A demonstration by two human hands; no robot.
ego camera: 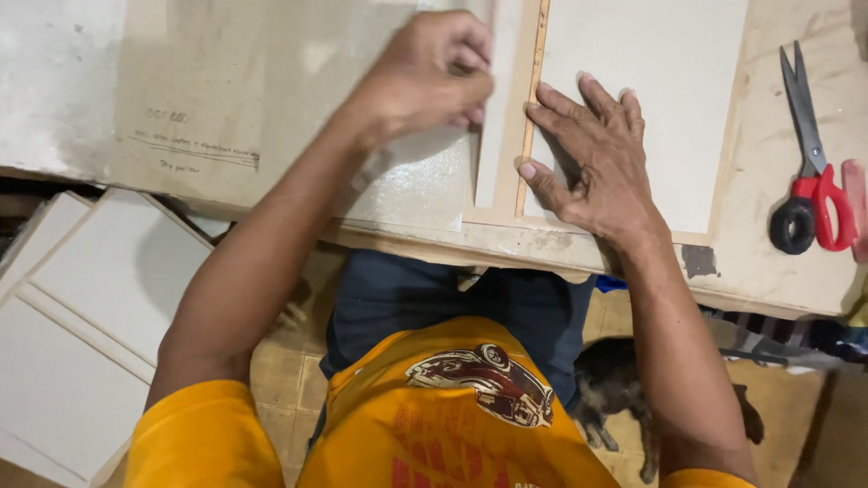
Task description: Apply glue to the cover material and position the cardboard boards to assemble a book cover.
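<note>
My right hand (597, 154) lies flat with fingers spread on a pale grey board (669, 90), its thumb and fingertips pressed against a thin wooden ruler (532, 99) that runs along the board's left edge. My left hand (434, 72) is curled into a fist just left of the ruler, over a narrow grey strip (493, 154); what it grips is hidden by the fingers. Both hands rest on a worn, stained work table (235, 99).
Red-handled scissors (814, 172) lie on the table's right side. A stack of grey boards (81, 334) sits low on the left. A small dark cat (624, 389) stands on the tiled floor under the table, by my knees.
</note>
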